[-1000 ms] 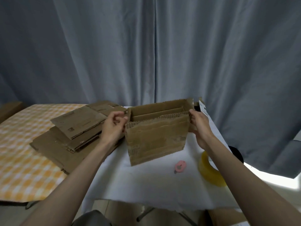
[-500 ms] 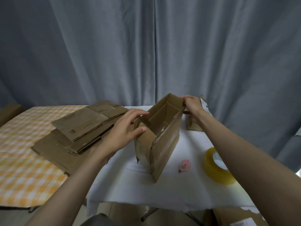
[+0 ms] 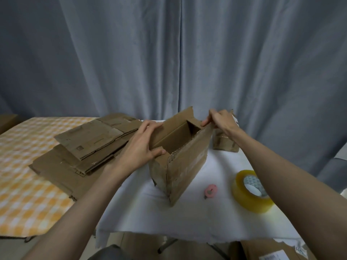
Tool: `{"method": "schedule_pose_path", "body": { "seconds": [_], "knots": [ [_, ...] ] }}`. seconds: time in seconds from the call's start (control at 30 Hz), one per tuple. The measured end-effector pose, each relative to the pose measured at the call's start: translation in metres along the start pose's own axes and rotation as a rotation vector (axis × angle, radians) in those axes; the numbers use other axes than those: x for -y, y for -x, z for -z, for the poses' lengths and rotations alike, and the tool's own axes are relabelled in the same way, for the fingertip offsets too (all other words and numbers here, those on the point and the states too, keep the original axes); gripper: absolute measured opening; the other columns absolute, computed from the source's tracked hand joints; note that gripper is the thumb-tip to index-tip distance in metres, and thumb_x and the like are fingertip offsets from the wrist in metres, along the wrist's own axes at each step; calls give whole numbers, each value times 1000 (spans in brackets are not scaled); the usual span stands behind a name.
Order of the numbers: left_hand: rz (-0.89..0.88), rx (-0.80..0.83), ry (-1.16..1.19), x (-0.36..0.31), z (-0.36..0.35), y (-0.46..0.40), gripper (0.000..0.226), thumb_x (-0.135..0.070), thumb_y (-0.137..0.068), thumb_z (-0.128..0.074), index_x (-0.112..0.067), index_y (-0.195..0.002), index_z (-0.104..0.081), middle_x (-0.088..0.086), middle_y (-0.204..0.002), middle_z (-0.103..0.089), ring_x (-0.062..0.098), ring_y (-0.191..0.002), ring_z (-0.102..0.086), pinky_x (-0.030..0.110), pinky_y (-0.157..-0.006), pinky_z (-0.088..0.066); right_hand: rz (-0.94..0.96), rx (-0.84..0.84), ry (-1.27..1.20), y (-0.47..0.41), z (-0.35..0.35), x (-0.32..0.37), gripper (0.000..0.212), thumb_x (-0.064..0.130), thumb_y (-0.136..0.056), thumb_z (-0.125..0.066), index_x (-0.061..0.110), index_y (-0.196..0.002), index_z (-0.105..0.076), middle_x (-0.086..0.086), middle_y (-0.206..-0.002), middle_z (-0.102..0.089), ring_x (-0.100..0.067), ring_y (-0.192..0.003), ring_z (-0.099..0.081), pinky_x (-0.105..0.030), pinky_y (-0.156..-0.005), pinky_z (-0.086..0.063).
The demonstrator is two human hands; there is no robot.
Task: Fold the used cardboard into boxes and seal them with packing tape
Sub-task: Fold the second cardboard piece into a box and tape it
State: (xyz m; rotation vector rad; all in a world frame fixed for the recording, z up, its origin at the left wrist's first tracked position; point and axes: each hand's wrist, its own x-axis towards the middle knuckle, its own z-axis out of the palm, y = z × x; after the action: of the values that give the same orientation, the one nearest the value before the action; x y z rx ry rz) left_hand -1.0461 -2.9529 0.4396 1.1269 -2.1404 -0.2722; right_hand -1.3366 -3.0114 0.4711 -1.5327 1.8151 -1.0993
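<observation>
An opened brown cardboard box [image 3: 185, 167] stands upright on the white-covered table [image 3: 142, 218], its open top facing up and its corner towards me. My left hand [image 3: 139, 149] grips the box's near-left wall, fingers outside along the wall and thumb hooked over the top edge into the box. My right hand [image 3: 220, 121] pinches the far top edge of the right wall. A roll of yellowish packing tape [image 3: 250, 191] lies flat to the right. A small pink cutter [image 3: 210, 190] lies between box and tape.
A stack of flattened cardboard [image 3: 82, 149] lies left of the box, partly on an orange-checked tablecloth [image 3: 24, 196]. A small taped box [image 3: 223, 142] stands behind my right hand. More cardboard [image 3: 272, 250] sits below the table's front edge. Grey curtains hang behind.
The box was turned from broadside to corner-on and opened wider. My left hand moved from beside the box onto its near-left wall; my right hand shifted along the far top edge.
</observation>
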Motion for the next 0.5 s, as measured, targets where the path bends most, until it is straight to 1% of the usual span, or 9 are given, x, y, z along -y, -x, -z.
{"method": "schedule_pose_path", "body": {
  "seconds": [0.07,0.13,0.2,0.27,0.33,0.37,0.4,0.47,0.5],
  "knots": [
    [45,-25,22,1,-5,1,87,-26,-73,-88,-22,-146,-41,-7,-141,-38,8,-122,-44,26,-100,-40,32,22,42,-1,-2,0,54,32,-93,-34,18,-70,-81,12,-84,-77,-11,-89,-60,-24,-83,-46],
    [103,-40,72,1,-7,3,95,-24,-74,-88,-24,-152,-33,-7,-146,-35,8,-122,-44,25,-101,-38,27,69,-16,-4,-3,-3,48,31,-96,-34,17,-86,-79,0,-95,-77,-18,-98,-62,-33,-92,-47],
    [127,-41,117,2,-9,5,94,-23,-77,-85,-25,-154,-31,-7,-146,-39,8,-124,-44,25,-103,-38,-32,117,-163,-4,0,-10,35,27,-95,-37,16,-104,-69,-11,-105,-74,-25,-105,-62,-38,-89,-51],
    [141,-32,159,3,-10,9,83,-24,-83,-80,-25,-152,-34,-9,-141,-48,7,-126,-46,28,-105,-39,-41,141,-277,-4,3,-19,30,22,-92,-42,18,-116,-60,-8,-102,-73,-20,-103,-62,-34,-81,-50],
    [141,-33,194,0,-11,14,61,-35,-93,-68,-26,-148,-43,-11,-137,-55,4,-125,-50,30,-105,-41,-35,144,-340,-5,3,-28,34,21,-93,-52,19,-127,-55,1,-96,-65,-13,-96,-60,-29,-81,-47],
    [143,-42,215,-2,-11,16,51,-43,-98,-58,-26,-145,-49,-13,-136,-57,0,-123,-51,31,-106,-42,-32,146,-326,-5,1,-32,37,25,-95,-57,20,-132,-53,4,-100,-61,-10,-97,-58,-28,-83,-46],
    [156,-53,250,-5,-12,17,47,-49,-99,-48,-27,-141,-55,-15,-134,-59,-4,-122,-52,31,-107,-43,-30,151,-281,-5,-2,-36,41,31,-96,-60,21,-135,-52,5,-109,-59,-10,-102,-56,-26,-88,-45],
    [192,-49,344,-10,-11,19,51,-55,-99,-36,-31,-137,-60,-21,-131,-61,-9,-122,-51,28,-108,-41,-43,153,-196,-4,-10,-42,47,43,-95,-63,20,-134,-56,2,-124,-57,-13,-114,-53,-29,-100,-42],
    [199,-31,375,-11,-10,20,53,-58,-98,-33,-33,-137,-59,-22,-131,-61,-9,-123,-51,28,-108,-41,-49,152,-181,-4,-15,-44,45,43,-94,-64,18,-130,-60,-1,-127,-58,-16,-117,-53,-30,-103,-41]
  ]
}}
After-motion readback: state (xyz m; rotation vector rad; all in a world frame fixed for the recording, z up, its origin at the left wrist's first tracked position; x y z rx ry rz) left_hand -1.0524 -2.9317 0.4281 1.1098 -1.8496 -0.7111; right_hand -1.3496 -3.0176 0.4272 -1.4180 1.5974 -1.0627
